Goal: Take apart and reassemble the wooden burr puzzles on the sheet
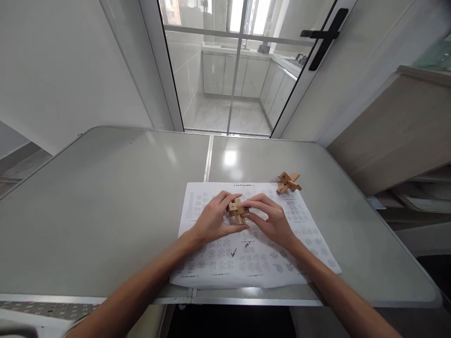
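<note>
A small wooden burr puzzle point(237, 209), made of interlocked blocks with numbers printed on them, is held between both hands above a printed sheet. My left hand point(214, 217) grips it from the left, thumb low and fingers over the top. From the right, my right hand point(270, 218) pinches its side with the fingertips. Parts of the puzzle are hidden behind the fingers. Under the hands lies the white instruction sheet point(225, 270), covered in small line diagrams. A second wooden puzzle piece group point(289, 183), cross-shaped and numbered, rests at the sheet's upper right corner.
The grey table point(105, 211) has a metal seam running across it and a metal-trimmed front edge. Behind it stands a glass door point(211, 94) with a black handle point(327, 37). Wooden shelving point(394, 122) is close on the right.
</note>
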`<action>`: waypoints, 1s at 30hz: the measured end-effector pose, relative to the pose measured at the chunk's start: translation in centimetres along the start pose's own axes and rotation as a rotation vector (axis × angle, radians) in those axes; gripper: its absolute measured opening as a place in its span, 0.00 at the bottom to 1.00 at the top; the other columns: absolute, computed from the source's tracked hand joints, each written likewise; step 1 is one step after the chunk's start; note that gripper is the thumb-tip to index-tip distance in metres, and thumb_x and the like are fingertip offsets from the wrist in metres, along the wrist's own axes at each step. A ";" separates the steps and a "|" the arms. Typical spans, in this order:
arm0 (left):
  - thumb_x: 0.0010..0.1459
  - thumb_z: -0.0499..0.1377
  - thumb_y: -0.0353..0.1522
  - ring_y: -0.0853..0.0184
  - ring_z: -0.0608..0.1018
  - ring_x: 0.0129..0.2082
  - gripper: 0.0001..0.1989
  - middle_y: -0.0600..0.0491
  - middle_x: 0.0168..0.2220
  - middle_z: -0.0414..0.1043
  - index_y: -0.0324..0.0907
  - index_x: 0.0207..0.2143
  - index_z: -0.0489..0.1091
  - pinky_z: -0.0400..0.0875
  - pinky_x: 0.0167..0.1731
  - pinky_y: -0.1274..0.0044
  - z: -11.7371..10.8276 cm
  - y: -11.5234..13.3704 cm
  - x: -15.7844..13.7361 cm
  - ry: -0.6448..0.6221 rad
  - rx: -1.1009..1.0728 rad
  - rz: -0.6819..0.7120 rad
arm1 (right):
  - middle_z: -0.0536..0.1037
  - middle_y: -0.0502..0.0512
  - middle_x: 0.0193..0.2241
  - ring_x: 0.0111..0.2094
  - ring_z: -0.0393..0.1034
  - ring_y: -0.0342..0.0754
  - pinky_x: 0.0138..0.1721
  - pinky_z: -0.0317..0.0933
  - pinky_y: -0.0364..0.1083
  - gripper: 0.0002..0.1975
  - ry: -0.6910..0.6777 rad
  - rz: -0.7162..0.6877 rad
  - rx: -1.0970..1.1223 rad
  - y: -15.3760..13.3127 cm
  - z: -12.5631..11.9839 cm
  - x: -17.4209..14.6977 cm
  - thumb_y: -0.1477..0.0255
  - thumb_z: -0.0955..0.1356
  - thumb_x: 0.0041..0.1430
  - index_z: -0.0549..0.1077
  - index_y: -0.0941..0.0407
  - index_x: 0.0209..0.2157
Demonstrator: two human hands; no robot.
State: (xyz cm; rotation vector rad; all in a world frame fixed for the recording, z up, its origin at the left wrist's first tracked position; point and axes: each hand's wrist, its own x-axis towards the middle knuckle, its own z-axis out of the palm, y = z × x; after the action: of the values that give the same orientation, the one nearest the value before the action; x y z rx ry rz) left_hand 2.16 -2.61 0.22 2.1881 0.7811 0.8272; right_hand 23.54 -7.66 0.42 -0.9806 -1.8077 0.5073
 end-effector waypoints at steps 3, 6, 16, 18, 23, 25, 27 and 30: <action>0.55 0.73 0.42 0.59 0.81 0.47 0.34 0.49 0.51 0.77 0.47 0.61 0.68 0.77 0.48 0.67 0.0 0.3 0.1 0.003 -0.096 -0.036 | 0.79 0.56 0.46 0.46 0.75 0.55 0.47 0.72 0.55 0.13 -0.027 0.073 0.073 0.2 -0.2 0.2 0.68 0.71 0.70 0.77 0.45 0.55; 0.54 0.74 0.40 0.57 0.81 0.51 0.34 0.48 0.54 0.78 0.46 0.60 0.69 0.76 0.52 0.67 -0.3 0.8 0.3 0.040 -0.155 -0.051 | 0.76 0.58 0.50 0.47 0.73 0.54 0.49 0.71 0.55 0.15 0.002 0.160 0.144 0.4 -0.4 0.5 0.63 0.66 0.75 0.73 0.46 0.58; 0.55 0.74 0.40 0.58 0.80 0.50 0.34 0.48 0.54 0.77 0.49 0.61 0.68 0.75 0.52 0.65 -0.7 1.4 0.3 -0.013 -0.226 -0.033 | 0.75 0.53 0.35 0.35 0.69 0.49 0.40 0.65 0.48 0.15 -0.177 0.301 0.250 0.3 -0.1 0.4 0.58 0.62 0.77 0.73 0.53 0.42; 0.56 0.73 0.40 0.58 0.79 0.49 0.32 0.48 0.53 0.77 0.49 0.61 0.68 0.75 0.51 0.65 -0.7 1.4 0.3 -0.022 -0.224 0.001 | 0.73 0.51 0.31 0.33 0.68 0.48 0.37 0.65 0.48 0.18 -0.259 0.368 0.350 0.3 -0.3 0.3 0.56 0.60 0.77 0.72 0.53 0.40; 0.57 0.72 0.38 0.60 0.78 0.47 0.31 0.49 0.49 0.76 0.49 0.61 0.68 0.75 0.50 0.66 -0.8 1.6 0.2 -0.033 -0.221 0.085 | 0.72 0.50 0.28 0.30 0.67 0.48 0.37 0.64 0.48 0.20 -0.350 0.439 0.529 0.3 -0.7 0.3 0.54 0.62 0.76 0.73 0.53 0.37; 0.56 0.73 0.40 0.61 0.78 0.46 0.35 0.50 0.49 0.75 0.51 0.64 0.67 0.75 0.49 0.67 -0.8 1.5 0.2 -0.034 -0.215 0.055 | 0.72 0.50 0.28 0.29 0.67 0.47 0.36 0.65 0.47 0.19 -0.345 0.517 0.609 0.4 -0.5 0.3 0.53 0.64 0.74 0.73 0.54 0.37; 0.56 0.73 0.41 0.62 0.78 0.44 0.40 0.49 0.51 0.73 0.52 0.68 0.62 0.76 0.48 0.67 -0.5 1.3 0.2 -0.012 -0.219 -0.027 | 0.72 0.50 0.26 0.27 0.66 0.46 0.33 0.65 0.46 0.20 -0.268 0.646 0.722 0.6 -0.2 0.4 0.53 0.66 0.72 0.73 0.54 0.35; 0.61 0.70 0.43 0.65 0.78 0.41 0.41 0.47 0.54 0.72 0.50 0.70 0.56 0.77 0.44 0.69 0.0 0.6 0.3 0.095 -0.257 -0.184 | 0.68 0.48 0.25 0.22 0.60 0.42 0.23 0.61 0.42 0.20 -0.076 0.810 0.865 1.4 -0.3 0.6 0.52 0.69 0.69 0.71 0.55 0.34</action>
State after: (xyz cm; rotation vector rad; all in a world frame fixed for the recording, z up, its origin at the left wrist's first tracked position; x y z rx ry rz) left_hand 2.55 -2.76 0.73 1.8336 0.8577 0.8892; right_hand 24.26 -6.38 -0.14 -1.0113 -0.9708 1.6652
